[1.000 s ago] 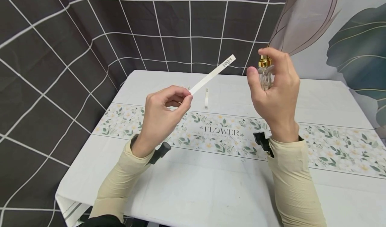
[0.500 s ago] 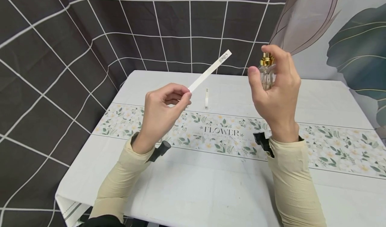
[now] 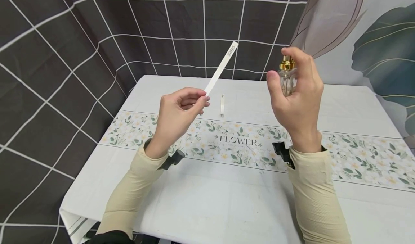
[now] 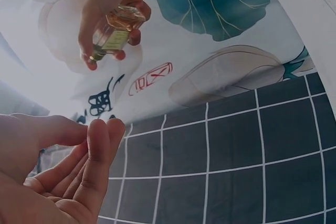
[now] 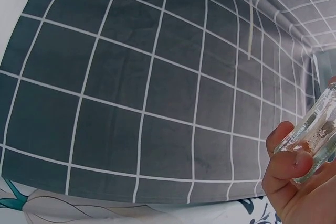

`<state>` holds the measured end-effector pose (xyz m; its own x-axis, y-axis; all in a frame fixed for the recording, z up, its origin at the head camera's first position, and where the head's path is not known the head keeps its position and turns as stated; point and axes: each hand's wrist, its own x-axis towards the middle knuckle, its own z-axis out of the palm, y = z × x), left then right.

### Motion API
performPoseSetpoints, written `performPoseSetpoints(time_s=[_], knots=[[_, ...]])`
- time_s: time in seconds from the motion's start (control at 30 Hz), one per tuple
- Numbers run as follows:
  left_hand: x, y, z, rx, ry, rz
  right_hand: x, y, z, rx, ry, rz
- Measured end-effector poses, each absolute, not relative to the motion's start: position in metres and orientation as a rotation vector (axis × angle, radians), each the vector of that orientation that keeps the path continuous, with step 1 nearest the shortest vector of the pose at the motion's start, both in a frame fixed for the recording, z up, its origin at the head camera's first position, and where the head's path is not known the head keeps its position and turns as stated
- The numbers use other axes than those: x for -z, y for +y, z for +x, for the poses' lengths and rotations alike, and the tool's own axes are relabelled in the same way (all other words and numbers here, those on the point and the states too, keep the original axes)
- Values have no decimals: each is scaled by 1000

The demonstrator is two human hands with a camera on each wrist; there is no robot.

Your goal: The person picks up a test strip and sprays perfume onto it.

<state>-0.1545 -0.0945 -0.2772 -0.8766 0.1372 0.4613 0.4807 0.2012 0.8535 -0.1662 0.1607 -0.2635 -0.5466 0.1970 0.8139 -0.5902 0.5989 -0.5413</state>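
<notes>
My left hand (image 3: pixel 181 116) pinches the lower end of a white paper test strip (image 3: pixel 222 68) between thumb and fingers. The strip leans up and to the right, with dark lettering near its top. My right hand (image 3: pixel 298 100) holds a clear glass perfume bottle (image 3: pixel 286 82) upright, its index finger on top of the gold spray head (image 3: pixel 286 63). The left wrist view shows the bottle's label (image 4: pixel 115 40) and fingers wrapped round the glass. In the right wrist view only part of the bottle (image 5: pixel 315 132) shows. Strip and bottle are apart, both above the table.
Behind the hands, a second small white strip (image 3: pixel 222 105) is on the table (image 3: pixel 227 193). A floral printed band (image 3: pixel 240 141) runs across the tablecloth. A dark gridded curtain (image 3: pixel 181 24) hangs at the back and left; a leaf-patterned cloth (image 3: pixel 386 53) hangs at the right.
The test strip has swung more upright, its tip moving up and to the left. My left hand has shifted slightly. The perfume bottle and right hand have risen a little.
</notes>
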Motion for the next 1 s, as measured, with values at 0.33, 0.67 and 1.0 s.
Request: performPoseSetpoints(time_s=[0.33, 0.67, 1.0], knots=[[288, -93, -172, 1825, -2266, -549, 263, 162, -166, -1057, -1891, 314], [306, -90, -194, 1856, -2371, -473, 263, 163, -167, -1059, -1891, 318], [330, -85, -217, 1977, -2407, -307, 263, 164, -168, -1056, -1899, 320]])
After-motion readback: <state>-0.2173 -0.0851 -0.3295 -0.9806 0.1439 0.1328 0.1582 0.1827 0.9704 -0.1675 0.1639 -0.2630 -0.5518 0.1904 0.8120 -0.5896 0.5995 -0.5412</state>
